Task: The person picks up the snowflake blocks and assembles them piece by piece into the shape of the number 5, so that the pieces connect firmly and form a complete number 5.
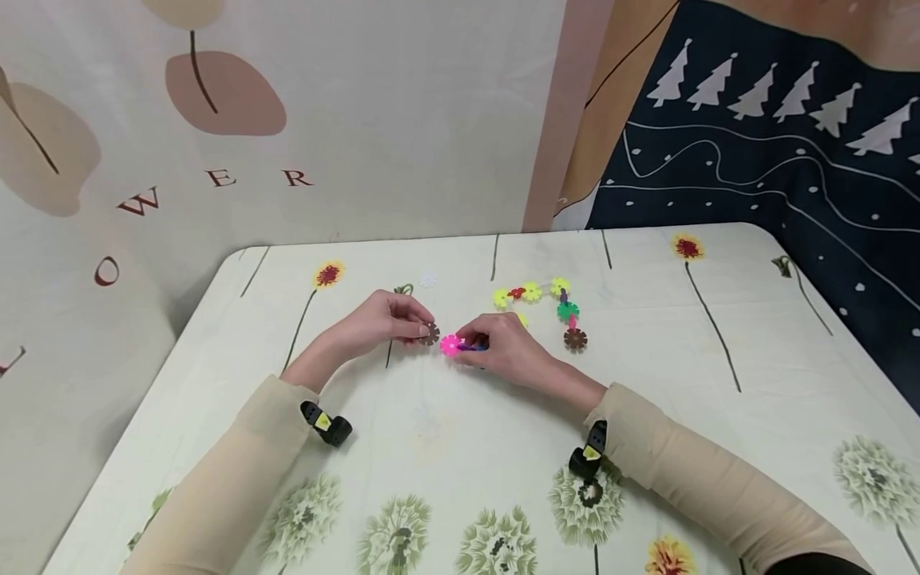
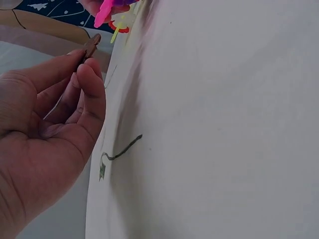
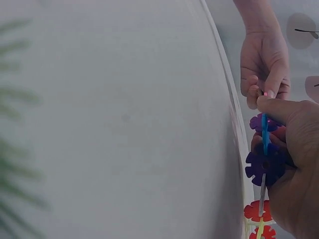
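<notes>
A brown notched plastic disc (image 1: 431, 334) is pinched between the thumb and fingers of my left hand (image 1: 384, 321). Just right of it, my right hand (image 1: 512, 349) grips a chain of interlocked discs by its near end. A bright pink disc (image 1: 450, 345) sticks out from those fingers toward the brown one, with a small gap between the two. In the right wrist view, a light blue disc (image 3: 265, 133) and a dark purple disc (image 3: 264, 167) show at the right hand, with red discs (image 3: 256, 211) farther along. The hand hides part of the chain.
Behind my right hand the chain curves over the table, with a yellow disc (image 1: 532, 291), a green disc (image 1: 568, 310) and a brown end disc (image 1: 575, 340). A pale disc (image 1: 427, 280) lies beyond the left hand. The flower-printed tablecloth (image 1: 431, 479) meets a hanging cloth (image 1: 402, 160) at the back.
</notes>
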`<state>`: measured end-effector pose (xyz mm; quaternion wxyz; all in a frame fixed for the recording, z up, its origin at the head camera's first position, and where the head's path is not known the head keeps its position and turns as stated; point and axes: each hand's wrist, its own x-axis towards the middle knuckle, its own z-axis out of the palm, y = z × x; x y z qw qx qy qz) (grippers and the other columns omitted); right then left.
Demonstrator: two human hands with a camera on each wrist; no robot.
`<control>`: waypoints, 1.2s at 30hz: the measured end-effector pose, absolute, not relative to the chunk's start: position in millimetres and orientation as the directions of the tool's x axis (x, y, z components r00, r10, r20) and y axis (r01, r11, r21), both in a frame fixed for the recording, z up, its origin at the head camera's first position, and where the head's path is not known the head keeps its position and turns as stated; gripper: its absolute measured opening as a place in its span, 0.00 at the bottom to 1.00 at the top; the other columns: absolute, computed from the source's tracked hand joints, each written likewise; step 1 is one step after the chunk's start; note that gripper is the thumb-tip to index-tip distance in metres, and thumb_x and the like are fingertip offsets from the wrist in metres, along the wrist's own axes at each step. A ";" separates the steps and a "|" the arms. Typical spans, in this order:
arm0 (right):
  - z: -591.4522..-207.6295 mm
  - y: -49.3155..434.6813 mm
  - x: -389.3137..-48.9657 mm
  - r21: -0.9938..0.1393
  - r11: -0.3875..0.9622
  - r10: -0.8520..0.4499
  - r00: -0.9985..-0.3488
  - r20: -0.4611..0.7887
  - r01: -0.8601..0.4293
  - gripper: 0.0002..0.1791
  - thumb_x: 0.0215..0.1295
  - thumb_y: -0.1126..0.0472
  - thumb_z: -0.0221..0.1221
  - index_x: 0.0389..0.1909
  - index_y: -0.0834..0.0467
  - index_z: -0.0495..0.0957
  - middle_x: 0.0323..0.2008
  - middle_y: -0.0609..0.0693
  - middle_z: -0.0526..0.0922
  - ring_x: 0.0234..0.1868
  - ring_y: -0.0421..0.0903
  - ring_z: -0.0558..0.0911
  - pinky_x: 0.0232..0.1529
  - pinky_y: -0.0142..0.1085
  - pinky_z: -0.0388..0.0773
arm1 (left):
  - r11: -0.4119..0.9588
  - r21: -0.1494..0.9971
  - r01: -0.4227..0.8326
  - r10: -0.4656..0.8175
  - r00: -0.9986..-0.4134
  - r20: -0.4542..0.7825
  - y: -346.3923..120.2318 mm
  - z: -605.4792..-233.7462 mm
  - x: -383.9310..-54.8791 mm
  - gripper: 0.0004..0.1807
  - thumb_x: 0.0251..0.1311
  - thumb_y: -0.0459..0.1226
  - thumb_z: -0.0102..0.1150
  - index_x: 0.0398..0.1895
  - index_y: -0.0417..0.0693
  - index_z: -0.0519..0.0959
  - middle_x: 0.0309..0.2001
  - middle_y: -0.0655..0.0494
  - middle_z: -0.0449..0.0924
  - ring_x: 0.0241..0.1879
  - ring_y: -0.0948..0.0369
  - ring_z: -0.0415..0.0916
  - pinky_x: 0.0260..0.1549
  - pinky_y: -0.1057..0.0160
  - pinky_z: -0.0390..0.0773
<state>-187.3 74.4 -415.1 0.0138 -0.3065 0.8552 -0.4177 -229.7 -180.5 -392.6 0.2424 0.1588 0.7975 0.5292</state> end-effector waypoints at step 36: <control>-414.8 73.0 -187.2 -0.725 0.476 -0.531 -0.820 0.215 -0.498 0.12 0.60 0.64 0.74 0.44 0.63 0.88 0.34 0.49 0.87 0.33 0.38 0.82 0.36 0.29 0.81 | 0.337 0.941 -0.039 0.579 -0.779 -0.239 -179.6 -396.1 -230.0 0.06 0.64 0.26 0.65 0.43 0.34 0.82 0.39 0.47 0.85 0.36 0.56 0.81 0.38 0.61 0.84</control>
